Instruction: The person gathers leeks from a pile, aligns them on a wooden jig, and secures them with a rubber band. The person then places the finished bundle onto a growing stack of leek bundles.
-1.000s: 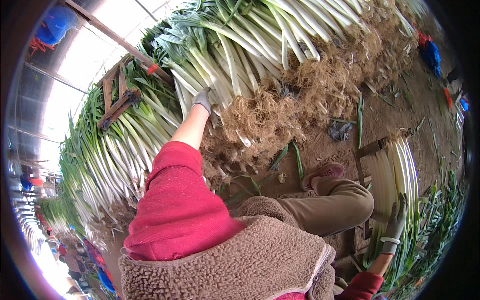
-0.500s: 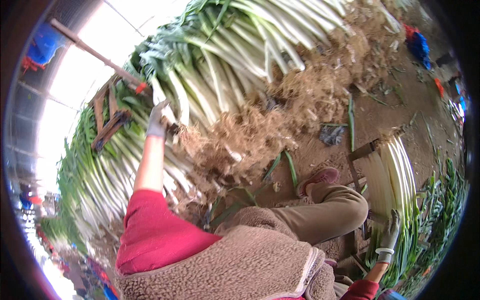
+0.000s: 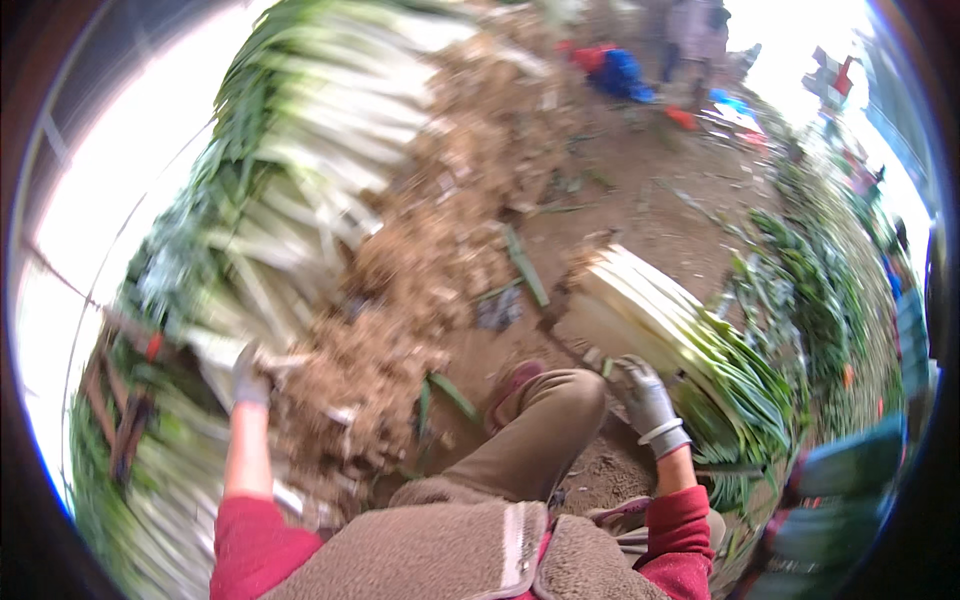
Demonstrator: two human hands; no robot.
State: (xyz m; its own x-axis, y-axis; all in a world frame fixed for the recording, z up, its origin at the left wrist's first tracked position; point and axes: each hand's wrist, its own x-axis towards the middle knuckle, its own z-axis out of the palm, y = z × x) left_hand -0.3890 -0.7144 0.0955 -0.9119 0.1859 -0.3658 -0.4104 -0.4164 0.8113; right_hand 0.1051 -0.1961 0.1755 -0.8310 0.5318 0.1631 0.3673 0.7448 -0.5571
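Note:
My left hand [image 3: 252, 378], in a grey glove, is closed around the pale lower end of a leek [image 3: 215, 360] at the edge of a long heap of leeks [image 3: 290, 140]. Motion blur softens its fingers. My right hand [image 3: 648, 400], gloved and with a white band at the wrist, is beside a stack of leeks [image 3: 650, 305]. Its fingers are apart and slightly bent, with nothing plainly held in them. The stack's trimmed white ends point away from me and its green leaves toward the lower right.
Tangled brown roots [image 3: 400, 260] line the heap's near side. Loose green leaves [image 3: 525, 265] lie on the dirt floor. More cut greenery [image 3: 800, 270] is piled at right, near teal crates [image 3: 845, 480]. Blue and red bags [image 3: 615, 72] lie farther off, near a standing person [image 3: 697, 35].
The view has swung right, bringing the leek stack nearer the middle. My right hand has come off the stack's leaves to its near side. My left hand stays at the heap's edge.

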